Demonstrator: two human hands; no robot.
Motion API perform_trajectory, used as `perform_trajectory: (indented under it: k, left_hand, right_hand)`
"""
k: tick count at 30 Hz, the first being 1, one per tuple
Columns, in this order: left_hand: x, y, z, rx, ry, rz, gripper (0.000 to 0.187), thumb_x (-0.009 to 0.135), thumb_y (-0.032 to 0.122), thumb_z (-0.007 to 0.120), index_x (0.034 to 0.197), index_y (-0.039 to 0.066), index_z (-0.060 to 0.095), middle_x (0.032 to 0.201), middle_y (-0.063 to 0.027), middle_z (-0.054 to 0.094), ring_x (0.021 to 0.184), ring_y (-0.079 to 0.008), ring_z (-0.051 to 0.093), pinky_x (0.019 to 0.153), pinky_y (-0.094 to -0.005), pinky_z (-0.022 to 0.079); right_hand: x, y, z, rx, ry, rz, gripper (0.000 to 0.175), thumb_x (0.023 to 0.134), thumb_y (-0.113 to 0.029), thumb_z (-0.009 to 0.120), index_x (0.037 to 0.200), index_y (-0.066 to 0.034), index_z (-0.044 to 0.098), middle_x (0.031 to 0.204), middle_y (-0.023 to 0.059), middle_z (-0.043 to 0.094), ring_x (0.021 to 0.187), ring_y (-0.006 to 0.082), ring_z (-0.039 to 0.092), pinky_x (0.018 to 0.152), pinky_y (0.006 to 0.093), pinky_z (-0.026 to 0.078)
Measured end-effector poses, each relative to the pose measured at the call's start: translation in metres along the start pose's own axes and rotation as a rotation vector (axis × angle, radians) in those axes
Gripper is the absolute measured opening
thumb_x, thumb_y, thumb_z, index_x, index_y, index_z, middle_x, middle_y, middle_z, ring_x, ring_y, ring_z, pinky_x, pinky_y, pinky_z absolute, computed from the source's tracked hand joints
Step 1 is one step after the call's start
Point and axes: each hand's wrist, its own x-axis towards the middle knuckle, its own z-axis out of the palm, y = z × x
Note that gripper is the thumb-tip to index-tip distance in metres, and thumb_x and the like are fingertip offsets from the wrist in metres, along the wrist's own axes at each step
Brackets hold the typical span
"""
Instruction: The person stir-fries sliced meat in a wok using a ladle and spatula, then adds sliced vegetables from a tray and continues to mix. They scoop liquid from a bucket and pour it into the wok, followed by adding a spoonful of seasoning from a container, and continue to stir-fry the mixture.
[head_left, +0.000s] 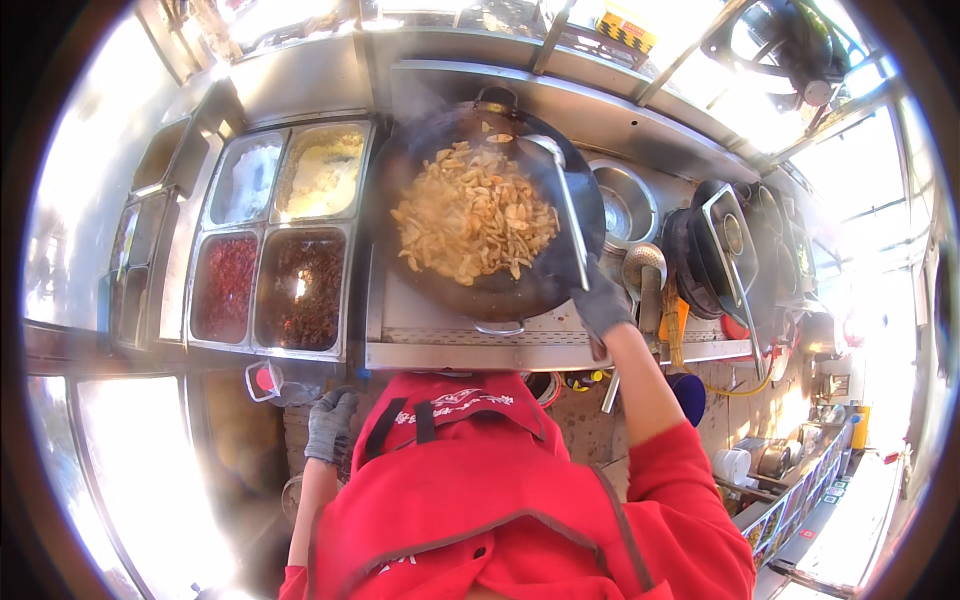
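Observation:
My right hand (606, 306), in a dark grey glove, grips the metal handle of a wok ladle (571, 214). The ladle's bowl rests against the far right side of a large black wok (442, 296). Sliced, browned food (480, 206) fills the middle of the wok, and steam rises from it. Below the counter's front edge, at my left side, is my left hand (332, 424) in a lighter grey glove. Its fingers curl inward, and their undersides are hidden. Close beside it stands a clear plastic jug (296, 393) with a red cap.
Left of the wok, steel pans hold white (247, 180), yellowish (321, 169), red (223, 285) and dark brown (301, 289) contents. To the right are a steel bowl (621, 199), a perforated skimmer (643, 262), a bamboo brush (671, 319) and stacked black pans (694, 262).

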Motion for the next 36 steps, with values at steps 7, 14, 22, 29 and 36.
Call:
perform_trajectory:
  k: [7,14,22,29,36]
  left_hand:
    - [0.007,0.011,0.013,0.122,-0.039,0.087,0.022,0.095,0.012,0.061,0.111,0.000,0.070,0.095,-0.0038,0.070,0.086,-0.0113,0.062,0.078,-0.0260,0.049]
    - [-0.002,0.022,0.017,0.180,-0.017,0.057,0.021,0.093,0.013,0.062,0.108,0.001,0.072,0.090,-0.0038,0.070,0.081,-0.0116,0.061,0.074,-0.0258,0.049]
    - [0.024,0.047,0.075,0.221,-0.268,0.052,0.022,0.096,0.013,0.060,0.110,0.000,0.070,0.093,-0.0048,0.069,0.083,-0.0135,0.061,0.078,-0.0286,0.050]
    - [0.008,0.070,0.162,0.828,-0.640,0.278,0.037,0.101,0.029,0.055,0.120,-0.001,0.063,0.106,-0.0090,0.068,0.094,-0.0166,0.062,0.082,-0.0292,0.050]
    - [-0.003,0.067,0.290,-0.100,-0.559,-0.426,0.031,0.095,0.029,0.063,0.108,0.002,0.063,0.097,-0.0130,0.067,0.094,-0.0252,0.064,0.084,-0.0352,0.052]
  right_hand:
    - [-0.022,-0.021,0.025,-0.227,-0.232,-0.159,0.073,0.090,-0.022,0.055,0.156,-0.0152,0.026,0.104,0.0292,0.068,0.097,0.0450,0.067,0.093,0.0509,0.049]
    - [-0.065,0.030,0.041,-0.196,-0.099,-0.131,0.064,0.093,-0.024,0.051,0.153,-0.0108,0.032,0.103,0.0254,0.069,0.096,0.0429,0.067,0.089,0.0500,0.051]
    - [-0.077,0.063,0.098,0.213,-0.110,-0.260,0.038,0.089,-0.023,0.058,0.121,-0.0050,0.060,0.110,0.0234,0.067,0.100,0.0392,0.064,0.092,0.0475,0.050]
    - [-0.048,0.237,0.050,-0.077,0.326,0.342,0.032,0.088,-0.029,0.063,0.110,-0.0071,0.068,0.106,0.0187,0.070,0.101,0.0326,0.068,0.088,0.0417,0.053]
    - [0.015,0.396,0.091,0.177,0.411,0.713,0.058,0.081,-0.044,0.072,0.120,-0.0036,0.063,0.114,0.0256,0.067,0.114,0.0369,0.064,0.090,0.0463,0.052]
